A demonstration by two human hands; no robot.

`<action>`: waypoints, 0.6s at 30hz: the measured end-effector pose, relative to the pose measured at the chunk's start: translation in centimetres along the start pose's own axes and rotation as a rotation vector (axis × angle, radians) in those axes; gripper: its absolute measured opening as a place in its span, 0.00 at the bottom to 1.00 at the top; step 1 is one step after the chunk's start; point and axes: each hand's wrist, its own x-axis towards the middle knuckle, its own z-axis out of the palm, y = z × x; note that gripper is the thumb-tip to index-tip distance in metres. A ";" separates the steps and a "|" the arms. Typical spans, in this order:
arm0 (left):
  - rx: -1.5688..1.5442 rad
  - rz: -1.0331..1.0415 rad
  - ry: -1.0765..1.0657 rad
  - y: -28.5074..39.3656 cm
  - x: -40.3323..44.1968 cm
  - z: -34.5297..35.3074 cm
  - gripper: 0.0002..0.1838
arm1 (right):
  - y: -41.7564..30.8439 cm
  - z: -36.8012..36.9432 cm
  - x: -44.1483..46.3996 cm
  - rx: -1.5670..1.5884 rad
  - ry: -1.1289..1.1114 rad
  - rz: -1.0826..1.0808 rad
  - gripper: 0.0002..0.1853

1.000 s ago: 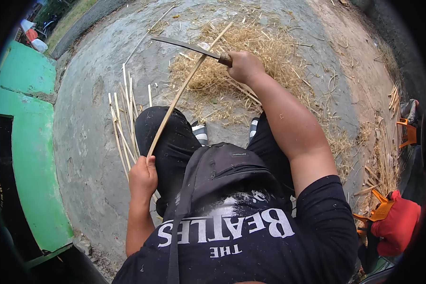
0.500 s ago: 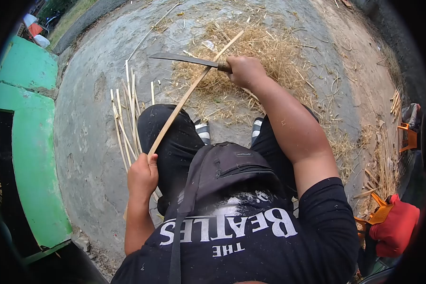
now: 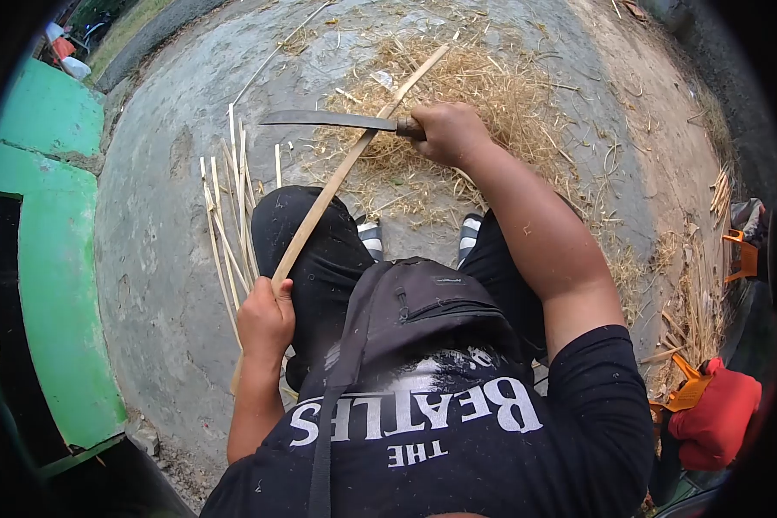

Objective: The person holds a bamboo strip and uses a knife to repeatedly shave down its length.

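My left hand (image 3: pixel 266 319) is closed around the lower part of a long, flat bamboo strip (image 3: pixel 325 198), which slants up and away to the right across my knee. The wooden handle of a long-bladed knife sits in my right hand (image 3: pixel 451 134), fingers wrapped round it. Its dark blade (image 3: pixel 332 119) points left and lies across the upper part of the strip, touching it. Below the left hand, the strip's tail end passes behind my wrist.
Thin split strips (image 3: pixel 233 216) lie left of my knee. A heap of curled shavings (image 3: pixel 492 95) spreads ahead on the concrete floor (image 3: pixel 164 224). On the right are more bamboo pieces (image 3: pixel 695 293), an orange chair (image 3: pixel 689 390) and someone in red (image 3: pixel 721 414). A green wall (image 3: pixel 56 285) stands left.
The knife has come slightly down and nearer, its blade now more level. The strip's broad face shows more, and its far end sits a little higher. Both hands keep their hold.
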 end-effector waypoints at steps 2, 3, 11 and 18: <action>-0.021 0.005 0.006 -0.3 0.1 0.5 0.28 | -1.2 -0.6 -0.5 0.016 0.029 -0.090 0.09; -0.037 0.011 0.013 -0.5 0.1 0.8 0.28 | -1.5 -0.8 -0.5 0.023 0.043 -0.135 0.09; -0.025 -0.005 -0.010 -0.2 0.2 0.1 0.29 | 0.6 -0.9 0.2 0.002 -0.120 0.234 0.15; -0.159 0.008 -0.060 -0.6 0.9 -0.1 0.30 | -0.3 -3.1 -0.3 0.108 -0.138 0.210 0.21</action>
